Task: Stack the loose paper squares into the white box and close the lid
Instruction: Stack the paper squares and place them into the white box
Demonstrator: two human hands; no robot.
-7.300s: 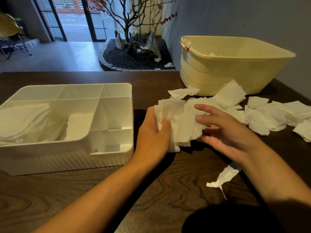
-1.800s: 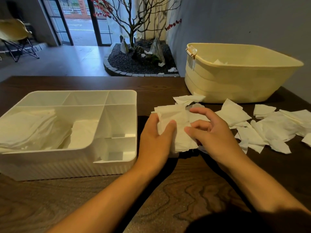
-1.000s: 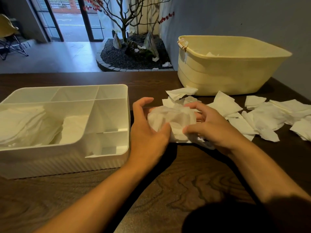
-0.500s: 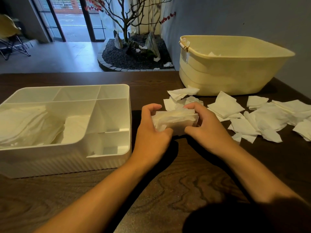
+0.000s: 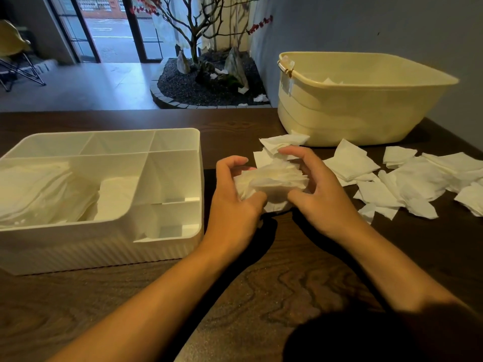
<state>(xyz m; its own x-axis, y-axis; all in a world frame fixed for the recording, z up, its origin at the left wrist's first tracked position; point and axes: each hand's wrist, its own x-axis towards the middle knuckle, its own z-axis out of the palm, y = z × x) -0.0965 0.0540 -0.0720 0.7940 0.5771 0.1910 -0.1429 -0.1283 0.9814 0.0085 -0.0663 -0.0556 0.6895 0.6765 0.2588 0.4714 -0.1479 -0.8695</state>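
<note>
While both hands' fingers [image 5: 232, 163] clasp it, thin paper stack [image 5: 271, 180] crumples softly.

Daylight is entering through dark-framed glass doors [image 5: 109, 27]. A bare tree [image 5: 194, 30] is standing in a gravel bed [image 5: 188, 87] beside the grey wall [image 5: 366, 24]; a chair [image 5: 15, 50] is sitting far left.
</note>
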